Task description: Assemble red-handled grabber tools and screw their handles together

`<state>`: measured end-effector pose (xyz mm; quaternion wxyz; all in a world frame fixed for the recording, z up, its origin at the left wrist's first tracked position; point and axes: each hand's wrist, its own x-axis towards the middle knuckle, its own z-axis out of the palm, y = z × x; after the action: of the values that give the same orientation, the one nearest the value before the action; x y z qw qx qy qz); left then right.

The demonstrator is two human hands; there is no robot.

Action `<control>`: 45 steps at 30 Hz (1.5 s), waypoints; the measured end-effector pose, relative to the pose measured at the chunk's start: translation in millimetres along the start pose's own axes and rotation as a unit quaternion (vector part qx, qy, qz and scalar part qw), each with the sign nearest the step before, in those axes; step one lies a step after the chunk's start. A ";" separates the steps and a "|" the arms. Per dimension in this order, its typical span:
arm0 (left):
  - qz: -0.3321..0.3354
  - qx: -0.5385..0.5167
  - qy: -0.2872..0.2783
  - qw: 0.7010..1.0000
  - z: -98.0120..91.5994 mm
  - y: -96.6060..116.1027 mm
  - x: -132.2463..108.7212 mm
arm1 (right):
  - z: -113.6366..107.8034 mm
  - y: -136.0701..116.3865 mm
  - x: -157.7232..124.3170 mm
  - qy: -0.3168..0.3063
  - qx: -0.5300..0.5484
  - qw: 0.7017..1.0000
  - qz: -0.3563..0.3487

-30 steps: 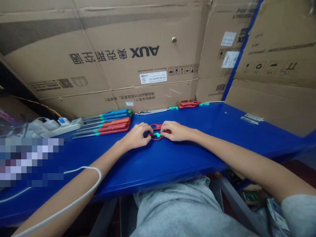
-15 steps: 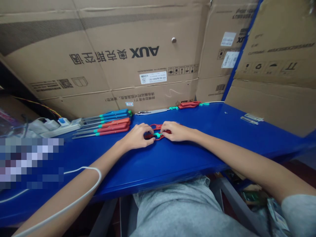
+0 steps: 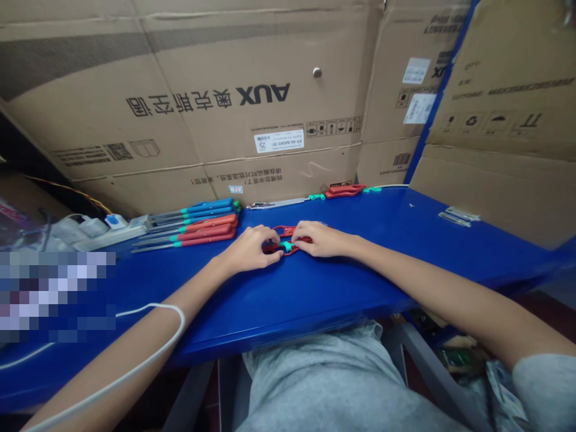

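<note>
My left hand is curled round the left end of a red plastic handle shell low over the blue table. From the other side, the bent fingers of my right hand pinch the shell's right part. A small teal piece shows in the shell between both hands. Just behind it is another red loop-shaped shell, partly covered by my right fingers. My fingers hide much of these parts, so I cannot make out any smaller piece in the right pinch.
Long-nosed lighters with red handles, orange handles and blue handles lie at left beside a power strip. Metal rods and red shells line the cardboard behind. Clear strips lie right. A white cable crosses my left forearm.
Almost nothing differs. Both hands stay at the red shell, and the teal piece between them looks very slightly shifted or turned.
</note>
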<state>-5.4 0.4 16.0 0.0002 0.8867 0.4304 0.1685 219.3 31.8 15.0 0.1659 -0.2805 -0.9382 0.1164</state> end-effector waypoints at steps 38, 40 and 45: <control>0.000 -0.024 -0.014 1.000 0.4 -0.1 1.3 | -3.2 -2.5 -0.5 0.010 0.010 1.000 0.017; -0.001 -0.028 -0.013 1.000 0.5 0.0 1.3 | -3.8 -3.1 -0.5 0.009 0.016 1.000 0.021; -0.003 -0.027 -0.012 1.000 1.2 0.3 1.1 | -3.9 -2.3 -0.1 -0.005 0.014 1.000 0.015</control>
<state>-4.2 1.2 15.3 0.0301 0.8872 0.4282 0.1690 219.7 30.3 19.3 0.1635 -0.2916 -0.9329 0.1336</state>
